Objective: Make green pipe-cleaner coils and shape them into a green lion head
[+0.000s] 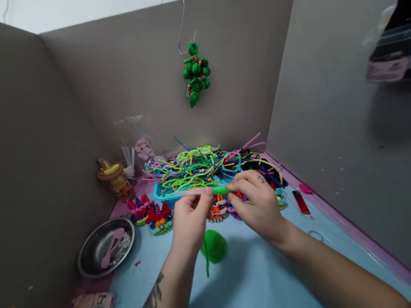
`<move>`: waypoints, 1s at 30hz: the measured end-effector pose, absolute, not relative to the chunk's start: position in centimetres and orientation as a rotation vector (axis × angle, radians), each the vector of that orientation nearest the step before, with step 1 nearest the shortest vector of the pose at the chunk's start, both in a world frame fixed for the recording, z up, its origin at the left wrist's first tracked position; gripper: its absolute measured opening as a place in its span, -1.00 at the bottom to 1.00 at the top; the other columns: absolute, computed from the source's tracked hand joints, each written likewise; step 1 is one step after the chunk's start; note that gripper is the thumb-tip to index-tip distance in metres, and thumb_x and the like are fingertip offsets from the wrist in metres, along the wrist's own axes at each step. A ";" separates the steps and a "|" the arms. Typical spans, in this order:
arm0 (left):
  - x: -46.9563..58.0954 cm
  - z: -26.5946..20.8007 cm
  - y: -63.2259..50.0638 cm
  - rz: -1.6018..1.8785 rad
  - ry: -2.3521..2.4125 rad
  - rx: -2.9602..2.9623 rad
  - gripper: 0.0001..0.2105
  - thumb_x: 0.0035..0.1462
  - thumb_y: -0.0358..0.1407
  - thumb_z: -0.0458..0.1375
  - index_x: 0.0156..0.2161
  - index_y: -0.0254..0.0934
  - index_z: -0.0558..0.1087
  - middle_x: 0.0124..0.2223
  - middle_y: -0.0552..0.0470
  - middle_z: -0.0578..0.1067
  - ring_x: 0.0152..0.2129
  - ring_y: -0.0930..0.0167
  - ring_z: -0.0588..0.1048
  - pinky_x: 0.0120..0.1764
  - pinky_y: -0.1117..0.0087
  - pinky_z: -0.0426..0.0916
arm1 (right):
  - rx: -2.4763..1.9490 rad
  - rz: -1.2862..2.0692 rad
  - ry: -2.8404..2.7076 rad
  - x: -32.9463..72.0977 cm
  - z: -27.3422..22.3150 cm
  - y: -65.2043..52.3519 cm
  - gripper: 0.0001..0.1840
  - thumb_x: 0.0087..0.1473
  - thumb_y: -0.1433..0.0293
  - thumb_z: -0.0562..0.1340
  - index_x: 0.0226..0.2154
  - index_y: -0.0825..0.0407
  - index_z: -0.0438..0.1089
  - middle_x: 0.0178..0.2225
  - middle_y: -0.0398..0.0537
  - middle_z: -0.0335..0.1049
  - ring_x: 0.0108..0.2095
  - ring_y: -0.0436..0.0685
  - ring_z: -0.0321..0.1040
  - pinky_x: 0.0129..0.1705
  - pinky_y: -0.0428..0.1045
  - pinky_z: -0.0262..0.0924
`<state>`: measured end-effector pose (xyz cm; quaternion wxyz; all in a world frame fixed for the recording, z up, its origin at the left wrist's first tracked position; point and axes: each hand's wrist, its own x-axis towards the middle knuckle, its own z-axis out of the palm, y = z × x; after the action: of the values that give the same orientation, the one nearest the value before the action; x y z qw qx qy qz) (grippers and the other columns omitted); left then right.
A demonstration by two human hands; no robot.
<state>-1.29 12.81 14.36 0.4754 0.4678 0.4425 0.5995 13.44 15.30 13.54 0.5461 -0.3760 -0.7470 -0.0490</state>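
Centrally, left hand (194, 210) pinches a pale stick (182, 193), right hand (255, 203) a green coil (220, 190).

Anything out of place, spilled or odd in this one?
Mildly untidy: tangled fuzzy stems overflow the blue tray, sprawling past its rim. A few tiny red bits lie loose on the blue mat near the metal bowl, looking like strays. No damage stands out.

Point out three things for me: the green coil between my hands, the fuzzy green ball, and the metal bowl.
Green coil (220, 190): head view, middle of its ridged length.
Fuzzy green ball (214, 246): head view, middle of its visible side.
Metal bowl (91, 251): head view, bare inner surface.
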 end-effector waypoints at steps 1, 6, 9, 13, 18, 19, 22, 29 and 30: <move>-1.2 14.4 12.8 1.466 1.091 1.151 -0.68 -0.03 -0.07 0.25 -0.37 -0.36 0.49 -0.59 0.15 0.33 -0.70 0.56 0.23 -0.62 0.51 0.15 | -0.893 -0.135 -1.769 13.4 13.6 15.3 -0.84 0.03 0.55 0.16 -0.48 -0.01 0.36 -0.38 -0.04 0.30 -0.31 0.14 0.29 -0.23 0.06 0.25; -1.3 14.1 12.9 1.471 1.184 1.260 -0.73 0.05 -0.15 0.19 -0.28 -0.35 0.50 -0.57 0.14 0.34 -0.67 0.54 0.25 -0.61 0.52 0.13 | -0.899 -0.138 -1.781 13.3 13.5 15.3 -0.83 0.01 0.57 0.15 -0.50 0.00 0.27 -0.39 -0.02 0.30 -0.32 0.16 0.30 -0.25 0.07 0.26; -1.6 13.9 13.0 1.508 1.237 1.345 -0.80 0.10 -0.23 0.14 -0.27 -0.33 0.51 -0.53 0.10 0.38 -0.63 0.52 0.27 -0.57 0.51 0.15 | -0.871 -0.043 -1.880 13.4 13.5 15.7 -0.85 -0.02 0.57 0.17 -0.40 0.00 0.30 -0.29 0.02 0.34 -0.22 0.19 0.32 -0.18 0.09 0.27; -1.6 14.1 12.9 1.581 1.294 1.481 -0.86 0.10 -0.35 0.11 -0.32 -0.28 0.53 -0.34 0.00 0.50 -0.46 0.43 0.40 -0.38 0.46 0.27 | -0.830 0.161 -2.040 14.0 14.2 15.9 -0.58 -0.06 0.47 0.28 -0.09 0.02 0.28 -0.09 0.08 0.34 -0.04 0.24 0.27 -0.03 0.15 0.23; -1.2 14.5 12.7 1.547 1.289 1.619 -0.81 0.10 -0.43 0.05 -0.31 -0.28 0.53 -0.32 -0.03 0.52 -0.39 0.38 0.46 -0.29 0.41 0.31 | -0.772 0.384 -2.097 14.3 15.0 15.8 -0.87 0.08 0.47 0.19 -0.27 0.03 0.40 -0.27 -0.02 0.41 -0.20 0.13 0.33 -0.13 0.04 0.24; -1.2 14.4 12.7 1.538 1.277 1.636 -0.81 0.11 -0.43 0.05 -0.30 -0.28 0.53 -0.33 -0.03 0.52 -0.38 0.38 0.46 -0.29 0.41 0.32 | -0.765 0.403 -2.101 14.3 15.0 15.8 -0.90 0.09 0.47 0.17 -0.33 0.03 0.41 -0.32 -0.03 0.41 -0.24 0.11 0.33 -0.17 0.02 0.23; -1.3 14.2 12.8 1.521 1.253 1.666 -0.81 0.13 -0.40 0.05 -0.27 -0.29 0.53 -0.28 -0.05 0.53 -0.34 0.36 0.48 -0.26 0.39 0.34 | -0.793 0.435 -2.075 14.2 15.0 15.9 -0.85 0.12 0.44 0.15 -0.46 0.05 0.38 -0.43 -0.07 0.37 -0.34 0.08 0.31 -0.28 -0.02 0.19; -1.3 13.9 13.1 1.431 1.168 1.508 -0.71 0.07 -0.32 0.15 -0.08 -0.32 0.46 -0.19 -0.09 0.57 -0.29 0.34 0.52 -0.25 0.39 0.39 | -0.870 0.570 -1.994 14.9 15.3 16.4 -0.76 0.13 0.40 0.11 -0.54 0.04 0.33 -0.50 -0.11 0.31 -0.43 0.04 0.27 -0.37 -0.07 0.14; -1.3 13.9 13.1 1.429 1.202 1.504 -0.74 0.05 -0.32 0.17 -0.13 -0.33 0.49 -0.21 -0.09 0.57 -0.31 0.34 0.52 -0.27 0.39 0.39 | -0.875 0.588 -1.988 15.0 15.3 16.5 -0.75 0.13 0.39 0.11 -0.55 0.04 0.31 -0.50 -0.11 0.30 -0.43 0.04 0.27 -0.37 -0.07 0.14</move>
<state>-1.27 13.10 13.90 0.3633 0.5844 0.4669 0.5554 15.01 16.53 15.32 0.4310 -0.3509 -0.7971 0.2360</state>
